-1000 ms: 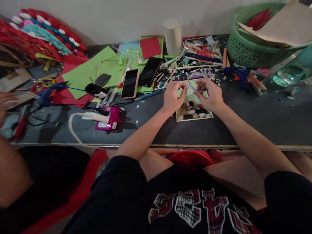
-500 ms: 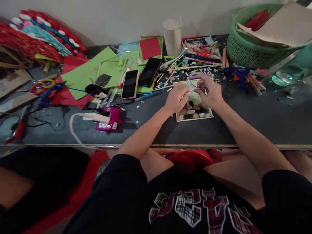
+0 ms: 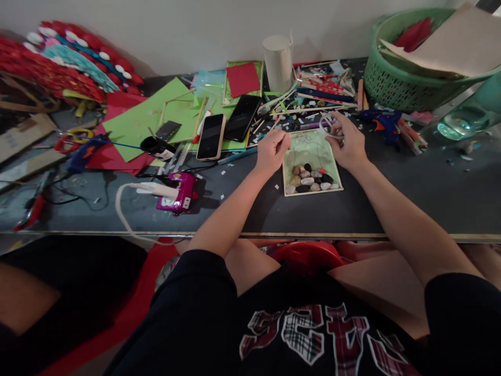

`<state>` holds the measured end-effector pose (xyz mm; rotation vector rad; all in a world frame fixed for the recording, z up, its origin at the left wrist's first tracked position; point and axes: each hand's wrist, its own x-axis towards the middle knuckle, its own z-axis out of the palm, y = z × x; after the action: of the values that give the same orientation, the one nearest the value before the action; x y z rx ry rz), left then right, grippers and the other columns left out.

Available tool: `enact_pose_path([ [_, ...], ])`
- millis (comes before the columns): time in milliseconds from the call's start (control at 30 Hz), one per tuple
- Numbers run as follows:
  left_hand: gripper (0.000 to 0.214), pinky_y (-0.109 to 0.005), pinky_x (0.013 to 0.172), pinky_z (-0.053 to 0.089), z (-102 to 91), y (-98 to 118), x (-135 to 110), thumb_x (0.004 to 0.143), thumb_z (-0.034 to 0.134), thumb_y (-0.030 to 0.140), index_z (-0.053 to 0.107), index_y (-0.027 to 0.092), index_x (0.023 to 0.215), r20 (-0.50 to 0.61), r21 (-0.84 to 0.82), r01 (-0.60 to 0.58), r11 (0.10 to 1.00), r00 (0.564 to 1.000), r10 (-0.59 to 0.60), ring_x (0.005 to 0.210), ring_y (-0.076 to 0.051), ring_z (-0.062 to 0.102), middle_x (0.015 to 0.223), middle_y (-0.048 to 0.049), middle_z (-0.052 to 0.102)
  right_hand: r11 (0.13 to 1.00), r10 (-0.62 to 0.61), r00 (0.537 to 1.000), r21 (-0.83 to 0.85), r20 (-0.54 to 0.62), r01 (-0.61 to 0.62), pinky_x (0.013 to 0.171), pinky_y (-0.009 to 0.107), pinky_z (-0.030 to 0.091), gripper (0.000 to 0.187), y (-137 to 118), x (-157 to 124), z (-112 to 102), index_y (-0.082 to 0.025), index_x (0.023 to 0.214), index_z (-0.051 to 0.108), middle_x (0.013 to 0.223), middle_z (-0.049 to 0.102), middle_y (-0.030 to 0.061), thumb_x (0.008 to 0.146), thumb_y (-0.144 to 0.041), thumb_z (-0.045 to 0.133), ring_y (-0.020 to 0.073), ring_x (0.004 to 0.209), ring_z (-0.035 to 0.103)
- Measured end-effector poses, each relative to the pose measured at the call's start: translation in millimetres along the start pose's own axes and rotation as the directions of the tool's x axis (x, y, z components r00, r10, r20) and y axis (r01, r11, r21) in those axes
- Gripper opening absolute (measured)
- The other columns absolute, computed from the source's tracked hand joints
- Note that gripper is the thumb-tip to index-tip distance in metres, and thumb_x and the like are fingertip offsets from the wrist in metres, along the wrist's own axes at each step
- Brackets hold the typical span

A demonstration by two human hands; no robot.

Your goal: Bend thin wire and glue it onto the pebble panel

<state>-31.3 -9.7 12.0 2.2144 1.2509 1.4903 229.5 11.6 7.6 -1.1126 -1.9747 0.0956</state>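
A pale green framed panel lies flat on the dark table in front of me. Smooth pebbles in brown, black, white and grey fill its lower part, with a small red piece among them. Thin scribbled lines show above the stones. My right hand grips a clear ring that looks like a roll of tape, over the panel's upper right side. At the upper left edge, my left hand has its fingers pinched together; whatever they hold is too small to make out.
Left of the panel are two phones, green paper and a purple power adapter. Behind stand a white cylinder and scattered sticks. A green basket, blue glue gun and bottle are at the right.
My hands have moved apart, left hand to the left and right hand to the right with the ring. More of the panel's upper part now shows.
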Motion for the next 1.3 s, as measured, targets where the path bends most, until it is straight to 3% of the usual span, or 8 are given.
enact_pose_path([
  [167,0.052,-0.038,0.081,0.059,3.5,-6.0,-0.3,0.102,0.051,0.066,0.082,0.026,0.093,0.011,-0.021,-0.017,1.000,1.000,0.018,0.079,-0.018,0.073,0.094,-0.0048,0.084,0.999,-0.006,0.998,-0.031,-0.059,0.004,0.091,0.051,0.061,0.052,4.4,-1.1,1.1,-0.024,0.144,0.057,0.101,0.074,0.0102,0.096,-0.046,0.060,0.0267,0.086,0.069],
  [367,0.051,-0.032,0.064,0.056,6.5,-11.1,-2.0,0.088,0.070,0.071,0.079,0.023,0.073,-0.092,-0.080,0.071,0.994,0.993,-0.079,0.069,-0.017,0.073,0.079,-0.0054,0.082,0.999,-0.026,0.999,0.030,-0.041,0.027,0.087,0.050,0.062,0.053,1.0,-1.4,0.6,-0.022,0.141,0.060,0.097,0.075,0.0092,0.090,-0.036,0.067,0.0263,0.084,0.070],
  [567,0.067,-0.030,0.061,0.051,5.9,-7.1,-0.5,0.097,0.048,0.077,0.077,0.021,0.076,0.012,-0.017,0.111,0.994,0.994,-0.111,0.063,-0.015,0.067,0.071,-0.0050,0.077,0.995,-0.057,0.998,0.081,-0.010,0.058,0.080,0.042,0.064,0.052,-1.5,-2.1,0.2,-0.025,0.138,0.063,0.094,0.075,0.0044,0.087,-0.031,0.069,0.0215,0.077,0.069],
  [733,0.075,-0.028,0.060,0.051,6.3,-6.9,-1.6,0.102,0.039,0.073,0.065,0.021,0.055,0.002,0.004,0.126,0.992,0.992,-0.126,0.055,-0.013,0.067,0.057,-0.0021,0.071,0.990,-0.082,0.996,0.114,-0.015,0.083,0.081,0.042,0.064,0.052,-4.8,-2.4,0.8,-0.024,0.139,0.063,0.093,0.075,0.0036,0.087,-0.029,0.068,0.0215,0.078,0.069],
  [800,0.068,-0.029,0.065,0.056,7.6,-12.3,-1.1,0.103,0.041,0.070,0.073,0.023,0.067,-0.029,0.024,0.113,0.993,0.993,-0.112,0.070,-0.016,0.075,0.073,-0.0041,0.080,0.994,-0.069,0.998,0.084,-0.008,0.069,0.084,0.044,0.063,0.051,-6.5,-2.3,-0.3,-0.025,0.139,0.063,0.093,0.075,0.0043,0.088,-0.030,0.068,0.0232,0.080,0.070],
  [933,0.048,-0.046,0.099,0.061,11.1,-27.5,1.0,0.103,0.050,0.063,0.080,0.026,0.112,-0.081,0.098,0.069,0.993,0.995,-0.061,0.114,-0.026,0.075,0.123,-0.0083,0.081,0.999,-0.040,0.999,0.017,0.024,0.040,0.093,0.051,0.059,0.047,-7.6,-1.3,-1.4,-0.026,0.139,0.063,0.095,0.075,0.0071,0.093,-0.037,0.065,0.0284,0.090,0.072],
  [1100,0.049,-0.054,0.113,0.054,12.8,-31.0,1.8,0.106,0.044,0.059,0.077,0.027,0.122,-0.042,0.173,0.013,0.985,0.999,-0.006,0.125,-0.028,0.069,0.133,-0.0106,0.077,0.999,-0.028,0.995,-0.024,0.092,0.030,0.102,0.056,0.052,0.045,-5.0,-0.2,4.9,-0.025,0.141,0.061,0.099,0.074,0.0093,0.101,-0.045,0.055,0.0322,0.103,0.070],
  [1300,0.051,-0.051,0.119,0.049,14.2,-13.6,0.4,0.107,0.040,0.056,0.068,0.026,0.137,0.128,0.225,-0.187,0.956,0.979,0.161,0.132,-0.027,0.065,0.139,-0.0115,0.073,0.996,-0.081,0.989,-0.037,0.120,0.086,0.098,0.051,0.051,0.031,-15.8,1.0,7.9,-0.024,0.122,0.072,0.105,0.075,0.0102,0.096,-0.025,0.055,0.0306,0.103,0.069],
])
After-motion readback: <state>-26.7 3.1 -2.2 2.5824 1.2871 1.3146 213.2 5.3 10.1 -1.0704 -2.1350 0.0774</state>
